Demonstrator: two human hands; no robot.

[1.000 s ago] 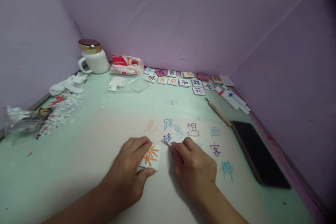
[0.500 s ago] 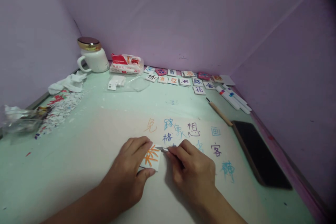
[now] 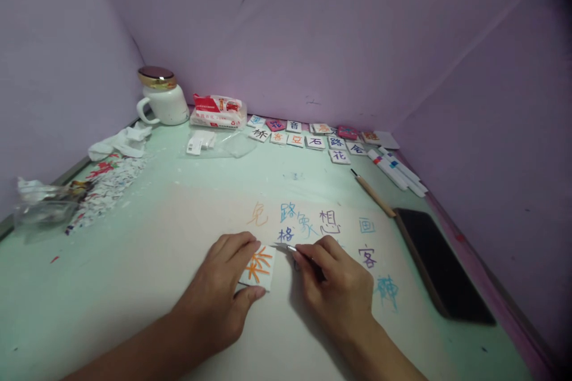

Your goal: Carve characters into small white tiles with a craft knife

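Note:
My left hand (image 3: 223,289) grips a small white square block (image 3: 265,280) by its top and bottom edges, thumb below and fingers above. An orange Chinese character is drawn on the block's face. In my right hand (image 3: 337,280) is a slim metal carving knife (image 3: 288,248), pinched like a pen. Its pointed blade is just past the block's upper right corner; whether it touches I cannot tell. Under both hands lies a pale sheet (image 3: 147,286) with Chinese characters written in orange, blue and purple.
Several character blocks (image 3: 315,142) stand in rows at the back. To the right are white markers (image 3: 388,171), a wooden-handled carving tool (image 3: 373,193) and a black phone (image 3: 442,268). A lidded white mug (image 3: 167,106), a red-white packet (image 3: 218,113) and white shavings (image 3: 111,181) are at left.
My right hand has drawn the knife slightly right and up, from over the block's face to beyond its corner. My left hand keeps its hold on the block.

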